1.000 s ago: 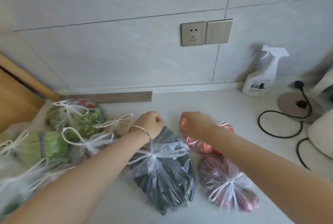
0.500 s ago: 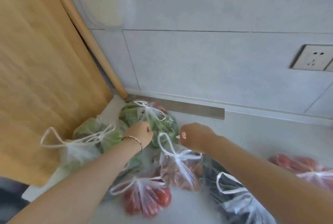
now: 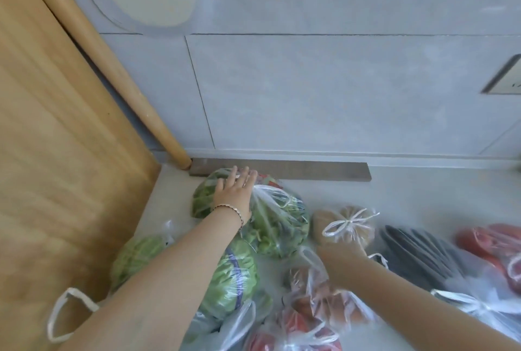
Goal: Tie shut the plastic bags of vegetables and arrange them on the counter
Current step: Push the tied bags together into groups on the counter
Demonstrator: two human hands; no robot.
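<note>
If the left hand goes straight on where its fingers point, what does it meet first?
Probably the dark strip at the foot of the tiled wall: the left hand lies flat on the bag of leafy greens, fingertips almost at that strip. Depth is unclear.

Counter (image 3: pixel 394 198): board (image 3: pixel 56 153) at left; strip (image 3: pixel 310 171) along the wall foot. Leaf-vegetable bag (image 3: pixel 276 223) rearmost, just before the strip, left hand (image 3: pixel 234 192) on top. Rightward in a row: knotted bag (image 3: pixel 349 226), long-vegetable bag (image 3: pixel 423 254), tomato bag (image 3: pixel 490 243). Lettuce bag (image 3: pixel 234 274) in front.
</note>
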